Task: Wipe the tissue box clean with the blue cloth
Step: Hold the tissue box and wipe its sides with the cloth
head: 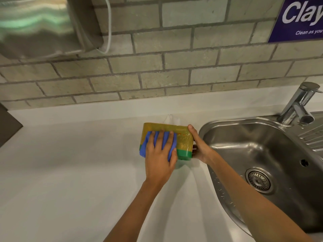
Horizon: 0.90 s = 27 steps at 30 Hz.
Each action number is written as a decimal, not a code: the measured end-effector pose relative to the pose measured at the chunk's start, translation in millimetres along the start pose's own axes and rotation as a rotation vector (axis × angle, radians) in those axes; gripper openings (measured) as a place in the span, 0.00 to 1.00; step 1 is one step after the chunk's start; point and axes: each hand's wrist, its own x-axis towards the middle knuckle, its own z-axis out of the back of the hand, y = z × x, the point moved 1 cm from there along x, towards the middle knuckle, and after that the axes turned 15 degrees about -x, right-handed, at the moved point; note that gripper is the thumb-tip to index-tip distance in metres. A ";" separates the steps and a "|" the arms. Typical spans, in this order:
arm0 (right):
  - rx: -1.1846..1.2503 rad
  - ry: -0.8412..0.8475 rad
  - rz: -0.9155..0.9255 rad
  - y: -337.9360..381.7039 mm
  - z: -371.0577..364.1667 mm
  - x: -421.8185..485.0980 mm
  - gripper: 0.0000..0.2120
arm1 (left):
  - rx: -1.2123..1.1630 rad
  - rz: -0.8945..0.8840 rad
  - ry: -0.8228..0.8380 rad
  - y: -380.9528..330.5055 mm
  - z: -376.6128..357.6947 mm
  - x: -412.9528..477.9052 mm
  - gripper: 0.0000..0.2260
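The tissue box (183, 137) is yellow-olive with a green band along its lower edge and a glossy wrap. It stands on the white counter (70, 163), just left of the sink. My left hand (160, 154) lies flat on its near face, fingers spread, pressing the blue cloth (170, 142) against the box. The cloth covers the left half of that face. My right hand (198, 144) grips the box's right end, thumb on the top corner. A bit of white tissue (172, 118) sticks out behind the box.
A steel sink (262, 154) with a drain sits to the right, its tap (297, 105) at the back. A brick-tiled wall (157, 67) rises behind the counter. A metal dispenser (43, 27) hangs at upper left, a purple sign (300, 18) at upper right.
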 end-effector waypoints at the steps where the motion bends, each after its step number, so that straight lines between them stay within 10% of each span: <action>1: -0.012 -0.019 -0.014 -0.1 0.8 0.7 0.43 | -0.020 -0.013 0.000 5.8 1.0 -5.2 0.21; 7: -0.036 -0.037 -0.053 -0.5 -1.3 -0.2 0.45 | -0.142 0.360 -0.050 19.6 5.6 18.5 0.21; 12: -0.041 -0.018 -0.038 -1.7 -0.1 0.5 0.27 | -0.133 0.231 0.087 -10.6 -6.5 29.1 0.29; 27: -0.096 -0.017 -0.028 11.4 -7.1 -3.7 0.50 | -0.110 0.335 0.088 -6.0 -8.5 34.0 0.24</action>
